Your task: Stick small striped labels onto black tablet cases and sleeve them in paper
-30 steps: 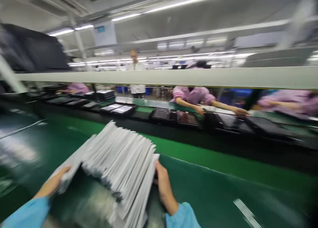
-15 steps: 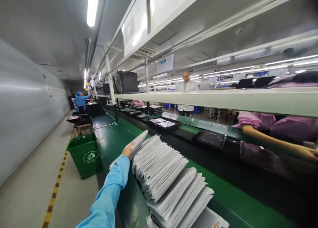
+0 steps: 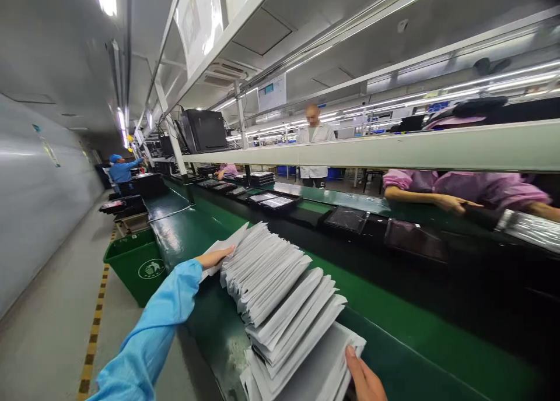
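A long row of thin white sleeves (image 3: 271, 273), which look like foam or paper packets, leans on the green bench. At the row's far end, my left hand (image 3: 217, 256) in a blue cuff is closed on a white sleeve (image 3: 238, 238), its fingers partly hidden. My right hand (image 3: 365, 377) is at the near end, low in the view. Its thumb presses on the edge of the nearest white sleeves (image 3: 324, 360), and the other fingers are mostly out of sight. Something dark shows between some of the near sleeves.
A green bin (image 3: 133, 267) stands left of the green bench (image 3: 175, 220). Black trays (image 3: 273, 201) and dark flat panels (image 3: 347, 219) lie along the black belt. Across it, a co-worker in pink sleeves (image 3: 400, 179) handles a shiny packet (image 3: 531, 229). A white shelf (image 3: 394, 150) runs overhead.
My left hand has brought its sleeve down against the row's far end. My right hand has come into view at the near end. The co-worker's arms have shifted, and the view has turned right.
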### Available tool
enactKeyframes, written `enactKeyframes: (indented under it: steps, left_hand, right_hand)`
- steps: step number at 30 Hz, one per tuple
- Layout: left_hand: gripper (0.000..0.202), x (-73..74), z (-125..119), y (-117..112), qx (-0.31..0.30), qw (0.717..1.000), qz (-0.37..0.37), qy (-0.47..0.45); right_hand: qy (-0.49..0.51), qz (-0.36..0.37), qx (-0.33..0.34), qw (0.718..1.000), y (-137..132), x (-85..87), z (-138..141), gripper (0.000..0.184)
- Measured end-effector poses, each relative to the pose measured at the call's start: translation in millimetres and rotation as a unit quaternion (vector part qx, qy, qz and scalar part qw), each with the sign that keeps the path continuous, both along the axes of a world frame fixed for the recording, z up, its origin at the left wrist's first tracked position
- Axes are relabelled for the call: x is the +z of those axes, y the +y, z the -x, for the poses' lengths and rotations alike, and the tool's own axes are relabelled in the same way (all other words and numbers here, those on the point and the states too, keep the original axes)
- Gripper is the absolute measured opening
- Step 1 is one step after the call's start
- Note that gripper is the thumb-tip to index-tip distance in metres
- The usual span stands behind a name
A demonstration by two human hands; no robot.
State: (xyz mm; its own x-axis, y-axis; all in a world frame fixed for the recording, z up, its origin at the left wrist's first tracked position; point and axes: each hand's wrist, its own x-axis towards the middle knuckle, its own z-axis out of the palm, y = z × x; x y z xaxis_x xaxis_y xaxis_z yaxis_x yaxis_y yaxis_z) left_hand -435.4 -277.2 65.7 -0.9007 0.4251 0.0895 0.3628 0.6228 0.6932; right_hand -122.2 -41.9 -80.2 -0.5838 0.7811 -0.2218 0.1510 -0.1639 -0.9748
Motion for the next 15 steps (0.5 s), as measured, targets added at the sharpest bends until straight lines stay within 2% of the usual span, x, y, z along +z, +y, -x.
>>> enactKeyframes:
  steps: [2, 4, 6, 8, 10, 12, 13, 14, 15]
  left_hand:
    - [0.029, 1.5, -4.2, -1.4, -0.044, 0.999, 0.015, 0.017]
    - [0.031, -1.2, -9.2, -4.0, -0.058, 0.996, 0.024, 0.058]
    - [0.036, -7.2, -18.3, -8.2, -0.041, 0.992, 0.018, 0.119]
    - [0.043, -15.3, -37.1, -11.8, -0.006, 0.981, -0.009, 0.193]
    - [0.048, -24.8, -70.2, -10.9, 0.026, 0.965, -0.045, 0.258]
    - [0.044, -35.4, -118.0, -2.8, 0.024, 0.947, -0.080, 0.310]
    - [0.034, -41.1, -145.9, 4.2, -0.004, 0.938, -0.096, 0.334]
    - [0.024, -47.3, -175.0, 12.8, -0.086, 0.913, -0.114, 0.382]
    - [0.026, -54.2, -204.1, 23.0, -0.189, 0.884, -0.129, 0.408]
  right_hand:
    - [0.056, 0.024, 0.033, 0.998, -4.6, 14.2, -3.4, 0.062]
    - [0.082, 0.037, 0.047, 0.995, -6.3, 23.3, -7.7, 0.061]
    - [0.070, 0.018, 0.035, 0.997, -3.8, 29.1, -14.3, 0.059]
    - [0.036, -0.035, 0.022, 0.998, 2.1, 35.5, -24.3, 0.056]
    - [0.000, -0.108, 0.011, 0.994, 9.8, 46.0, -37.5, 0.053]
    - [-0.040, -0.197, 0.002, 0.980, 18.4, 62.1, -53.3, 0.050]
    - [-0.064, -0.239, 0.002, 0.969, 23.0, 72.1, -61.8, 0.049]
    - [-0.093, -0.276, 0.002, 0.957, 27.6, 83.3, -70.8, 0.047]
    - [-0.115, -0.294, -0.002, 0.949, 32.1, 95.5, -80.5, 0.046]
